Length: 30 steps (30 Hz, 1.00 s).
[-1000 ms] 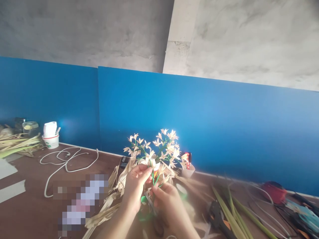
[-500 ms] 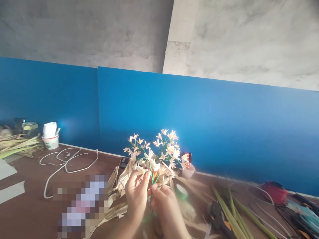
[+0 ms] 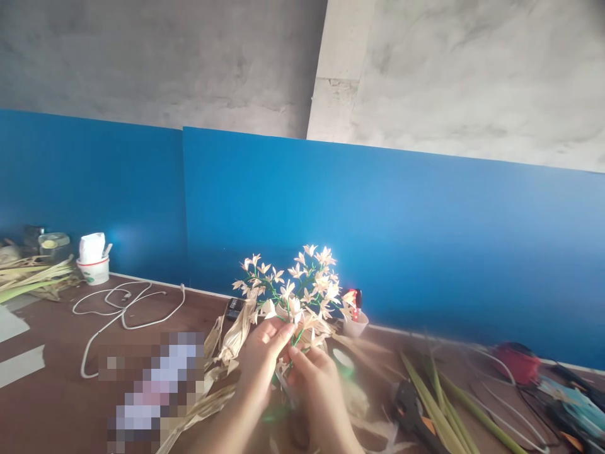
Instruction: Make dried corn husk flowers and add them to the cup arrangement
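A bunch of small cream paper-like flowers [image 3: 295,284] on green wire stems stands above the brown table [image 3: 57,403]. My left hand [image 3: 263,357] pinches a green stem just below the blooms, fingers closed around it. My right hand [image 3: 317,384] is right beside it, fingers pinched on the lower part of the same green stems. Dried pale husk strips [image 3: 222,353] lie under and around both hands.
A white cable [image 3: 123,309] loops on the table at left, near a white cup [image 3: 94,268] and more dried leaves [image 3: 28,277]. Long green leaf strips [image 3: 444,410], black-handled scissors [image 3: 409,403], a small cup [image 3: 355,323], a red object [image 3: 520,364] and wires lie at right. A blue wall panel [image 3: 425,233] runs behind.
My left hand's fingers shifted slightly up and closed more tightly on the stem; both hands stay together below the flowers.
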Available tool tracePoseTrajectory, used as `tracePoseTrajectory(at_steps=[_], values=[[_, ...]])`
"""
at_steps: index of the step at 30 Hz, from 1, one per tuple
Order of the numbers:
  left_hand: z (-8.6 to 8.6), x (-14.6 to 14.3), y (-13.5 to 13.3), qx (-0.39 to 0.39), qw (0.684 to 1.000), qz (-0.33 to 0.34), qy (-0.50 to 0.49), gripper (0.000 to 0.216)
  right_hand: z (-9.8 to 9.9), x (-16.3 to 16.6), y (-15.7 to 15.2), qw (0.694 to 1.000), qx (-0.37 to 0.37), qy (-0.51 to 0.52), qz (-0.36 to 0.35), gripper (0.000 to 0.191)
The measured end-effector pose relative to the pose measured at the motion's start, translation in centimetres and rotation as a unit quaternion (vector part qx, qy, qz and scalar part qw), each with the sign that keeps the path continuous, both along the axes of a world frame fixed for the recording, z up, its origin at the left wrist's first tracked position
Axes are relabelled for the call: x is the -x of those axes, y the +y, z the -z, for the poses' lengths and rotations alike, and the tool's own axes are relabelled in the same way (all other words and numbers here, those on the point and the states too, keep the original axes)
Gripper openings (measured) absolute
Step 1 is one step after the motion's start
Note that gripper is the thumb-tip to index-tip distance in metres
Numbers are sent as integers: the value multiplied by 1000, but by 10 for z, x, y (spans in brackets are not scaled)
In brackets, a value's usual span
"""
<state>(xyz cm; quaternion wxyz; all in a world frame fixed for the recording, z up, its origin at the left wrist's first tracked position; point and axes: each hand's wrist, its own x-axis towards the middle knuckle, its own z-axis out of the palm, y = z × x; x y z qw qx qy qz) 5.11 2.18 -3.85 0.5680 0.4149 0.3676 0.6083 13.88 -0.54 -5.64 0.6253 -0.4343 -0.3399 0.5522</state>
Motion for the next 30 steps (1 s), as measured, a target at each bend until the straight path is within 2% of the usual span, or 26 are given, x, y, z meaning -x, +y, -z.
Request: tracePoseTrajectory(at_steps=[4,10,12,15,17,21,28,30], values=[[-3,5,3,21,999,41,24,32,-1,-6,2,999,9,-34,13,45],[-14,12,2,-6,999,-15,44,24,-18,-24,-4,999,-24,-41,19,52],[-17,11,0,-15,999,-1,41,22,-26,-28,-8,998,-35,-48,26,53],[-15,6,-3,-13,998,32,48,22,-32,-26,-12,998,-48,-50,4,44],[-12,3,-4,-13,997,49,58,24,-32,-22,-13,999,-33,-29,-6,38],[-4,1,-3,-34,995,66,67,27,-28,-18,-13,1000,3,14,23,33],[1,-1,0,-5,1000,24,12,31,-22,-18,-10,998,3,37,59,27],[0,-2,0,1,1000,22,1,32,-22,-18,-9,998,-4,37,50,23]])
